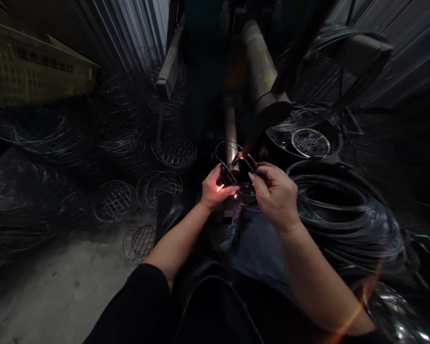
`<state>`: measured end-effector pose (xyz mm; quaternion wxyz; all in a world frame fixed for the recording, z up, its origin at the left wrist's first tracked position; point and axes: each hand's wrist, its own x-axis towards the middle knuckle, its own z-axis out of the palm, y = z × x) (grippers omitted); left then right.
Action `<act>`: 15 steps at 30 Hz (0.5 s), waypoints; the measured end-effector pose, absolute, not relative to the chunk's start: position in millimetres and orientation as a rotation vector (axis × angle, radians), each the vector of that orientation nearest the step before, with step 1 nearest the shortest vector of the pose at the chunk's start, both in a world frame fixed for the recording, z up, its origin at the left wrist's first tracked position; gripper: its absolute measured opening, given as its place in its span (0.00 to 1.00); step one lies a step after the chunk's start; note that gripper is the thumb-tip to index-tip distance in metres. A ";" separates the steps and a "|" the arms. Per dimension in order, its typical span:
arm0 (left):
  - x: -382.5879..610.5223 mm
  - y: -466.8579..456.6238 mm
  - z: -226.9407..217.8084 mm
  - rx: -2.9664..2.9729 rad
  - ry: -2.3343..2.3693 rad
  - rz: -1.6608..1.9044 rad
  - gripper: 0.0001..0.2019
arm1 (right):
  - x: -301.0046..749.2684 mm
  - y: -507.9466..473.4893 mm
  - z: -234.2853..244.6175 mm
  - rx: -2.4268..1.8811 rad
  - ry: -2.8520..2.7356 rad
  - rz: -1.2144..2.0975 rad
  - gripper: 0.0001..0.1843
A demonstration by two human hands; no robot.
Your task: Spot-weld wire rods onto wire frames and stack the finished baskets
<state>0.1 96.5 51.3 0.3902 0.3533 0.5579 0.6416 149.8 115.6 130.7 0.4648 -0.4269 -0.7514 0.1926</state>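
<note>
My left hand (217, 190) is closed on a small round wire rack (229, 174), gripping its near left side. On the right, my right hand (276, 193) pinches a thin wire piece (250, 161) at the rack's edge. Between the hands, the rack sits at the tip of a machine's electrode (250, 143), above a lower metal rod (231, 138). An orange glow shows at the contact point, and bright sparks lie near my left thumb. Whether the wire piece is joined to the rack I cannot tell.
A thick metal cylinder (267, 76) juts out above the hands. Round wire racks (115, 200) lie stacked on the left floor. Large wire hoops (333, 205) are piled at right, with a basin (338, 148) behind. A yellow crate (39, 71) stands at upper left.
</note>
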 end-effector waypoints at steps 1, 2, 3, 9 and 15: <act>0.4 95.7 52.9 0.829 1.417 1.625 0.42 | 157.1 109.3 128.0 -1.067 -1.836 0.517 0.06; 0.3 95.2 53.9 0.779 1.407 1.628 0.42 | 165.1 103.0 124.6 -1.084 -1.827 0.554 0.07; -0.3 94.9 54.0 0.753 1.385 1.636 0.41 | 172.7 97.3 120.7 -1.094 -1.821 0.576 0.08; -7.6 99.0 43.1 0.733 1.239 1.642 0.41 | 179.3 91.2 113.6 -0.996 -1.869 0.505 0.04; -12.7 108.9 39.9 0.672 1.196 1.650 0.32 | 151.5 115.2 131.2 -0.969 -1.906 0.461 0.06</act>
